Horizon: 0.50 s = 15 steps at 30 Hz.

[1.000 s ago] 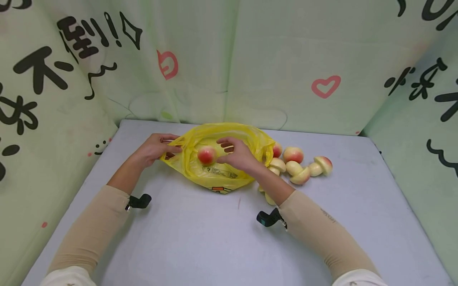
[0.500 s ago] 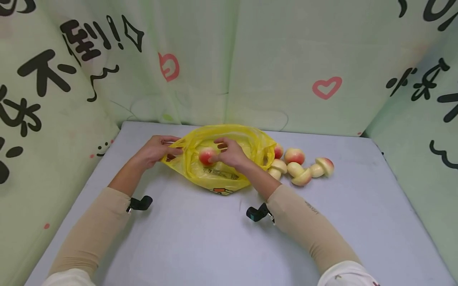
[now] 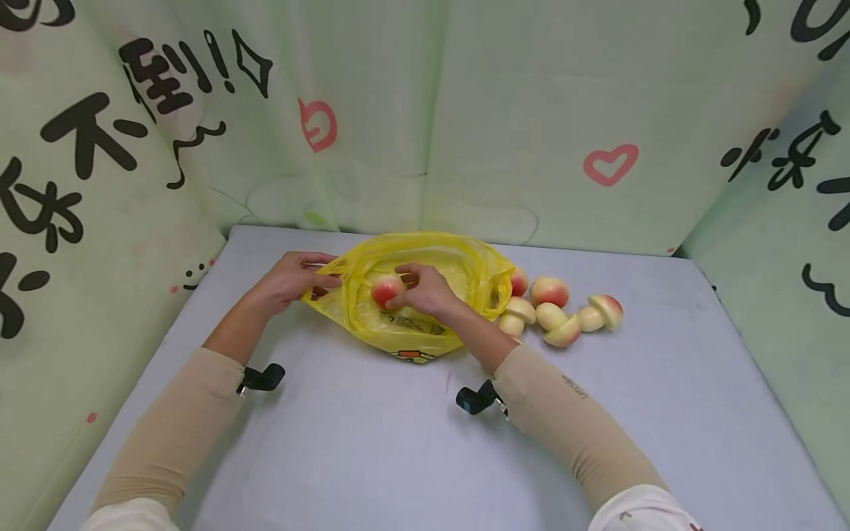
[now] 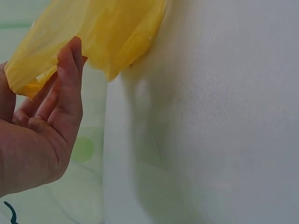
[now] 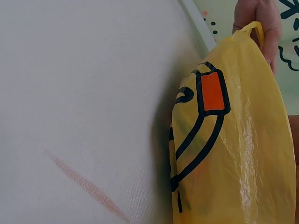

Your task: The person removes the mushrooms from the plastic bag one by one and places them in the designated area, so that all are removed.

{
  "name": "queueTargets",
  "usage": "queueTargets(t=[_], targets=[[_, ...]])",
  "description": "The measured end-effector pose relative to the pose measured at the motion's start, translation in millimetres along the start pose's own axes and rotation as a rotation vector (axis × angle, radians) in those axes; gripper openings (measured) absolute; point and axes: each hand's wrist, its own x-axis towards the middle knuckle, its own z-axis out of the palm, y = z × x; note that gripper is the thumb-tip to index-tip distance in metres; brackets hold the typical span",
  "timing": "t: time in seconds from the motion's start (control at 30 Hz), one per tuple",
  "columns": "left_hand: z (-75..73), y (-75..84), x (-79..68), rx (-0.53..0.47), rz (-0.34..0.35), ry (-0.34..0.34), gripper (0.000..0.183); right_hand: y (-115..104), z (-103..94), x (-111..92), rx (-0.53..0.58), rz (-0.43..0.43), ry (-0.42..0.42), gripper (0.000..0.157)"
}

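Observation:
A yellow plastic bag [image 3: 358,324] lies on its side with its mouth spread open. My left hand [image 3: 288,280] holds its left handle, fingers through the loop; the left wrist view shows the same hand [image 4: 51,112] with the yellow film between thumb and fingers. Inside the mouth sits a round red-and-cream toy mushroom [image 3: 385,290], only its cap showing. My right hand [image 3: 428,291] reaches into the bag, thumb and fingers at the cap's right side, pinching it. From the right wrist, the bag's printed side [image 5: 243,130] hides the right hand's fingers.
Several more toy mushrooms lie right of the bag, among them one cap [image 3: 549,292], one tilted piece [image 3: 563,330] and one at the far right [image 3: 606,311]. All rest on the white table [image 3: 345,442]. A printed curtain [image 3: 518,110] stands behind and at both sides.
My right hand has moved slightly left, and its thumb and fingers have closed in on the toy mushroom in the bag. The left hand keeps its hold on the handle.

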Motion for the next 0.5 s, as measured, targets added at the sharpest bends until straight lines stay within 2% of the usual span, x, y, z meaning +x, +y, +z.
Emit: queueTargets(t=[0.5], targets=[[-0.3, -0.5, 0.2, 0.011, -0.009, 0.012, 0.06, 2.5, 1.7, 1.8, -0.022, -0.01, -0.002, 0.07]])
